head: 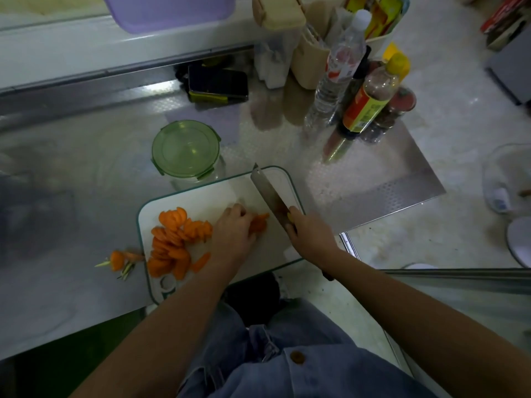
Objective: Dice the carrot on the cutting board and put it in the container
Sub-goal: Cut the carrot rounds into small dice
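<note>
The uncut carrot piece [259, 222] lies mid-board on the white cutting board [218, 193], held down by the curled fingers of the left hand [234, 228]. The right hand [310, 234] grips the knife [270, 193], its blade just right of the piece. Carrot slices [172, 242] are heaped on the board's left part, and the green-lidded container [186, 150] stands just behind it.

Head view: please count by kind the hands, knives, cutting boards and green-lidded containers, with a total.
hands: 2 (left hand holds a carrot piece; right hand grips the knife)
knife: 1
cutting board: 1
green-lidded container: 1
total: 5
</note>
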Demonstrator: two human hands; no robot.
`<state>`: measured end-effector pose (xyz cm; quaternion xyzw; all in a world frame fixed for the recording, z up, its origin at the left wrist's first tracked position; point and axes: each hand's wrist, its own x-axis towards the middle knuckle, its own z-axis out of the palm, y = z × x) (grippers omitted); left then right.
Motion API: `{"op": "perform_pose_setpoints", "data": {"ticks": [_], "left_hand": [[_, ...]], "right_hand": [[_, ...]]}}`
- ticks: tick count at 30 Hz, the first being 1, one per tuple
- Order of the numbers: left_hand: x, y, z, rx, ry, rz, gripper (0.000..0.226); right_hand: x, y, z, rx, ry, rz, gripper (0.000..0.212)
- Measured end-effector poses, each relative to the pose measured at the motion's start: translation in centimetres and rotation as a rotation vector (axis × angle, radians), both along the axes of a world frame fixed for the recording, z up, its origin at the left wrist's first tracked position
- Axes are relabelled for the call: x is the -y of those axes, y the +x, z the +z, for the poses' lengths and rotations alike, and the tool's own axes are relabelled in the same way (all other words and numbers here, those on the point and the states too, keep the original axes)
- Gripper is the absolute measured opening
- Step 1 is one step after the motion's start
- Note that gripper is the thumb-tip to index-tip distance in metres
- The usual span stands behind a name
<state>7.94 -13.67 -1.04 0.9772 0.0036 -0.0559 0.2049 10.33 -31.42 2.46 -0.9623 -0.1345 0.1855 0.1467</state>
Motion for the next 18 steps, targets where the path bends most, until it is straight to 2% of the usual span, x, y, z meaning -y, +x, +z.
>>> {"op": "perform_pose_setpoints", "data": {"ticks": [8, 13, 18], "left_hand": [[0.5, 0.4, -0.3, -0.035, -0.034, 0.064, 0.014], [0.5, 0.4, -0.3, -0.047, -0.106, 0.082, 0.019], [0.5, 0.4, -0.2, -0.04, -0.141, 0.091, 0.02]], "right_hand": [[-1.0, 0.1, 1.5, 0.028, 0.013, 0.057, 0.027], [-1.5, -0.4, 0.3, 0.011, -0.029, 0.084, 0.03], [-2.0, -1.2, -0.9, -0.001, -0.031, 0.041, 0.023]]}}
